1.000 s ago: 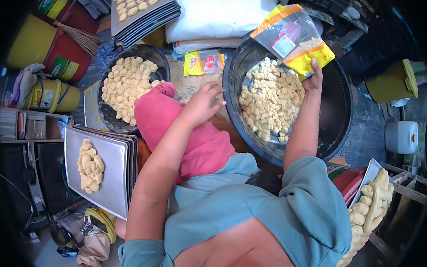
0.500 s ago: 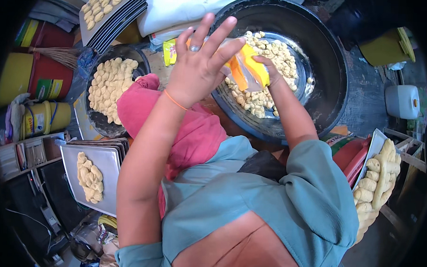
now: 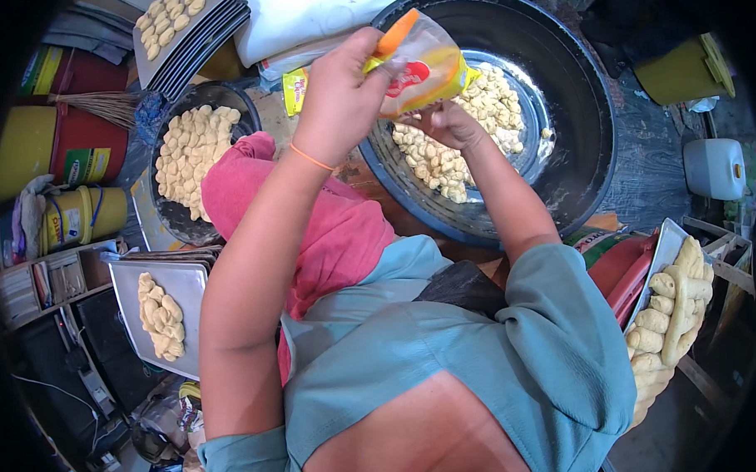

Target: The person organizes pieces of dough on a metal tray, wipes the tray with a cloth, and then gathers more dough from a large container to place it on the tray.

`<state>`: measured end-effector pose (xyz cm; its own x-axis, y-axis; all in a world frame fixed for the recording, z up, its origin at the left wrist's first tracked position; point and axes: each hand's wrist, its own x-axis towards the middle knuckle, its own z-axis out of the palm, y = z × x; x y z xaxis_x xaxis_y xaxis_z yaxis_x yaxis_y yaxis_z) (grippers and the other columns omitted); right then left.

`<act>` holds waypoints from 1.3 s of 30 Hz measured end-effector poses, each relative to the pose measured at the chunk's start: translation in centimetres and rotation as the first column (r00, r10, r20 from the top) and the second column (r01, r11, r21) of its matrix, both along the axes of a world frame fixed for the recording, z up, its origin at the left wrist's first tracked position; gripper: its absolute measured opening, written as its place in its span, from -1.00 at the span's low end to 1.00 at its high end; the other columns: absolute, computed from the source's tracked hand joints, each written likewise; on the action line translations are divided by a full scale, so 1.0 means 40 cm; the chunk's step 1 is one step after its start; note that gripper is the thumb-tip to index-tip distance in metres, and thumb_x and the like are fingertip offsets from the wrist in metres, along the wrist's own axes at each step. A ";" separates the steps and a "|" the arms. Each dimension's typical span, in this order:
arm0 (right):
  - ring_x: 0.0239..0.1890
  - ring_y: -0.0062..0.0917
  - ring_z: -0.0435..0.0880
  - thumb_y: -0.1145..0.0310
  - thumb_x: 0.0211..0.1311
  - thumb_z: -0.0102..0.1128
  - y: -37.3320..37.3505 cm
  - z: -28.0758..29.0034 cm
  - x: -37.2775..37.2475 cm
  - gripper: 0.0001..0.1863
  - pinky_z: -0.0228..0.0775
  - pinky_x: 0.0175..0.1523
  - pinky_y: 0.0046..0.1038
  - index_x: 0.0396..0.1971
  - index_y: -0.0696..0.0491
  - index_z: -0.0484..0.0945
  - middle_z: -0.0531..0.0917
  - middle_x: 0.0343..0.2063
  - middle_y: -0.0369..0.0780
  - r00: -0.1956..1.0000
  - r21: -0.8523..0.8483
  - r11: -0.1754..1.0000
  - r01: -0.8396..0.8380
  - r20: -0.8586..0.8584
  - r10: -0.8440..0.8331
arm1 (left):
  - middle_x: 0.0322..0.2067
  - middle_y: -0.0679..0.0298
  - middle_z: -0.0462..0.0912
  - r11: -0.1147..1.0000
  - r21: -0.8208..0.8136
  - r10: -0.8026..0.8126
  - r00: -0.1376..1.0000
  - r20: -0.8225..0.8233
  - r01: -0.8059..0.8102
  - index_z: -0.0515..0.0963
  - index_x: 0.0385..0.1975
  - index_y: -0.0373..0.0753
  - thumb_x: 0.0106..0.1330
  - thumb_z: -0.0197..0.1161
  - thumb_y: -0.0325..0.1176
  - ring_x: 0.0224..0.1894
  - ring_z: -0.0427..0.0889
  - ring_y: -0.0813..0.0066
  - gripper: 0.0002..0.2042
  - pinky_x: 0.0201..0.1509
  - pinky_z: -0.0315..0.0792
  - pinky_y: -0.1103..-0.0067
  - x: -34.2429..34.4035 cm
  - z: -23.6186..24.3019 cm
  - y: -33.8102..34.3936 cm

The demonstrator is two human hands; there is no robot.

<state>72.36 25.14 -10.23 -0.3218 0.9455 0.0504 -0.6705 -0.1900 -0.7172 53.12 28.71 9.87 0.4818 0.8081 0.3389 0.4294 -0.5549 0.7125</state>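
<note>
My left hand [image 3: 340, 89] pinches the upper edge of a clear plastic packet [image 3: 430, 67] with yellow, orange and red print, lifted over the large black tub [image 3: 593, 152]. Against the packet's lower edge is my right hand [image 3: 450, 124], its fingers curled and partly hidden. Beneath them in the tub lie many small pale dough pieces [image 3: 499, 107]. A smaller yellow packet [image 3: 294, 92] lies just left of my left hand.
A smaller dark basin [image 3: 248, 107] at the left holds more dough pieces. Stacked trays [image 3: 194, 292] stand near my left arm, others [image 3: 214, 35] at the far left. Twisted dough loaves [image 3: 666, 321] sit on a tray at the right. Pink cloth [image 3: 311, 234] lies below my left forearm.
My left hand, spread before, has closed on the packet's edge. The packet has moved left and away from me and turned. My right hand has shifted left to its lower edge.
</note>
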 end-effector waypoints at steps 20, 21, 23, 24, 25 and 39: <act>-0.24 -0.43 0.69 0.57 0.07 0.25 -0.198 0.011 0.594 -0.54 0.60 -0.13 -0.38 0.01 0.11 0.36 0.62 -0.21 -0.19 0.320 0.138 0.410 0.901 0.426 -0.846 | 0.10 -0.05 0.40 0.956 -0.268 -0.211 0.919 -0.333 0.122 0.31 0.21 -0.29 0.23 0.30 -0.25 0.20 0.38 0.02 -0.43 0.30 0.26 0.36 -0.150 -0.359 -0.005; -0.25 -0.42 0.69 0.57 0.08 0.24 -0.215 -0.001 0.608 -0.54 0.60 -0.13 -0.37 0.01 0.11 0.35 0.62 -0.21 -0.19 0.382 0.087 0.460 0.884 0.434 -0.816 | 0.10 -0.05 0.40 0.956 -0.267 -0.208 0.919 -0.336 0.119 0.31 0.21 -0.29 0.23 0.30 -0.25 0.20 0.38 0.02 -0.43 0.30 0.26 0.36 -0.154 -0.357 -0.006; -0.25 -0.42 0.69 0.58 0.10 0.23 -0.230 -0.016 0.616 -0.55 0.60 -0.13 -0.36 0.01 0.11 0.34 0.62 -0.21 -0.19 0.443 0.033 0.508 0.861 0.440 -0.781 | 0.11 -0.05 0.40 0.944 -0.310 -0.228 0.899 -0.374 0.111 0.31 0.22 -0.28 0.23 0.29 -0.24 0.22 0.37 0.01 -0.43 0.31 0.25 0.35 -0.161 -0.355 -0.010; -0.25 -0.42 0.69 0.58 0.11 0.21 -0.230 -0.023 0.612 -0.55 0.61 -0.13 -0.36 0.03 0.11 0.34 0.62 -0.21 -0.19 0.391 0.046 0.451 0.891 0.423 -0.817 | 0.11 -0.05 0.40 0.943 -0.313 -0.229 0.898 -0.376 0.110 0.31 0.22 -0.28 0.23 0.29 -0.24 0.22 0.37 0.01 -0.43 0.31 0.25 0.35 -0.165 -0.356 -0.012; -0.25 -0.41 0.69 0.58 0.12 0.20 -0.231 -0.029 0.608 -0.55 0.61 -0.12 -0.35 0.04 0.11 0.34 0.62 -0.20 -0.18 0.337 0.058 0.392 0.918 0.406 -0.849 | 0.12 -0.06 0.39 0.944 -0.311 -0.226 0.902 -0.369 0.110 0.31 0.22 -0.27 0.24 0.29 -0.23 0.22 0.36 0.01 -0.43 0.32 0.25 0.36 -0.171 -0.357 -0.013; 0.03 -0.19 0.61 0.39 0.21 0.16 -0.361 -0.068 0.689 -0.49 0.46 0.16 -0.13 0.15 0.21 0.33 0.56 0.04 -0.02 0.585 -0.180 0.559 0.809 0.166 -0.794 | 0.14 -0.08 0.39 0.935 -0.340 -0.221 0.918 -0.328 0.103 0.35 0.21 -0.26 0.24 0.28 -0.14 0.22 0.37 0.00 -0.43 0.31 0.26 0.36 -0.194 -0.388 -0.011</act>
<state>99.92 10.69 -12.97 0.5792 0.7962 -0.1749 -0.5820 0.2537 -0.7726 45.37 28.26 -5.67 0.6554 0.7432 -0.1343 0.6093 -0.4152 0.6755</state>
